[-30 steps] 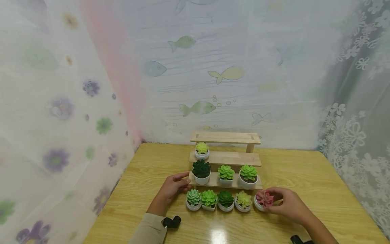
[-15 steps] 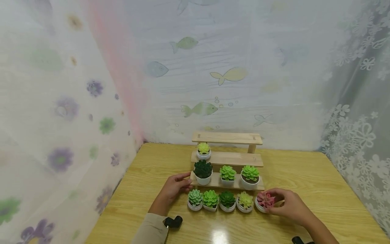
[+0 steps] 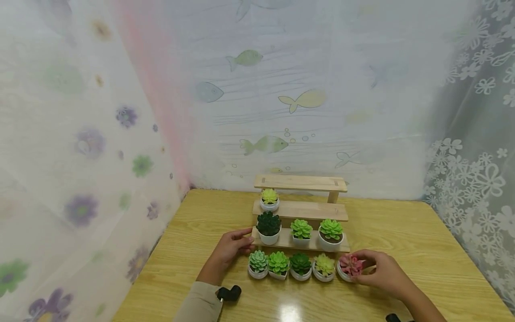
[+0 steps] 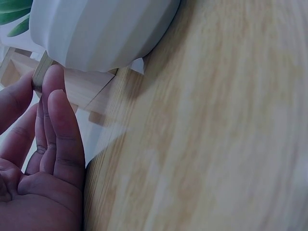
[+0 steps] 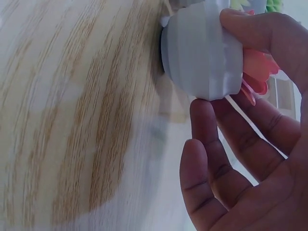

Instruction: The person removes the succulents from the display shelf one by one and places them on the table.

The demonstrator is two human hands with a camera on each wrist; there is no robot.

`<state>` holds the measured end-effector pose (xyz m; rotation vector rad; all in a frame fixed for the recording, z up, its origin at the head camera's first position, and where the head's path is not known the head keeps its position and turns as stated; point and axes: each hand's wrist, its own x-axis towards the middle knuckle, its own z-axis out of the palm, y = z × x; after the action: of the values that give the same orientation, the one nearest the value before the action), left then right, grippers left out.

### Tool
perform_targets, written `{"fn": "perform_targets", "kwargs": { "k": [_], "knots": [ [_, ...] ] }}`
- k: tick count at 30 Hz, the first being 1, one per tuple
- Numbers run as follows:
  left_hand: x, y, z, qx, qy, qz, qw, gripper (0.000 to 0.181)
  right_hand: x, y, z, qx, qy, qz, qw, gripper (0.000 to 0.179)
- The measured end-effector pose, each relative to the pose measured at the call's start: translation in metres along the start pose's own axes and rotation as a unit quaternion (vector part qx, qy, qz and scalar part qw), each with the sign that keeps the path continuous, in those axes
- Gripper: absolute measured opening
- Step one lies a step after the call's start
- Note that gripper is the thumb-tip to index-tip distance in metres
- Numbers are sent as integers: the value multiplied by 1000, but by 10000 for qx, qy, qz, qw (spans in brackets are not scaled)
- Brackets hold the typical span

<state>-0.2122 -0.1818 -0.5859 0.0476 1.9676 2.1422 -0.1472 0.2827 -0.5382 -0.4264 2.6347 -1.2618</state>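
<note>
My right hand holds a small white pot with a pink succulent, at the right end of the front row. In the right wrist view the thumb and fingers grip the white pot, whose base is at the tabletop. My left hand pinches the left end of the wooden step shelf's lowest tread; the left wrist view shows thumb and fingertips on that tread's end. Left of the pink plant stand potted succulents: pale green, bright green, dark green and yellow.
On the lowest tread are a very dark green succulent and two bright green ones. A yellow-green succulent sits at the left of the middle tread. Behind the wooden table hangs a fish-patterned curtain.
The head view has shifted slightly. Both hands keep their holds, and the pots and shelf stand as before.
</note>
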Motion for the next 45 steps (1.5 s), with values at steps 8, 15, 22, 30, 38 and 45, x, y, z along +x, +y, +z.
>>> {"fn": "perform_targets", "kwargs": {
  "k": [8, 15, 22, 30, 38, 45],
  "knots": [
    [0, 0, 0, 58, 26, -56, 10000, 52, 1, 1, 0, 107, -6, 45, 9999, 61],
    [0, 0, 0, 68, 27, -23, 10000, 52, -1, -1, -1, 64, 1, 56, 10000, 63],
    [1, 0, -1, 74, 42, -26, 10000, 52, -3, -8, -7, -8, 72, 6, 10000, 60],
    [1, -1, -1, 68, 25, -48, 10000, 52, -7, -22, -23, -220, 463, -44, 9987, 58],
    [0, 0, 0, 71, 58, -59, 9999, 52, -2, -38, -35, -625, 891, -399, 9933, 55],
    [0, 0, -1, 58, 28, -43, 10000, 52, 8, -55, -39, -898, 1157, -739, 9865, 51]
  ]
}}
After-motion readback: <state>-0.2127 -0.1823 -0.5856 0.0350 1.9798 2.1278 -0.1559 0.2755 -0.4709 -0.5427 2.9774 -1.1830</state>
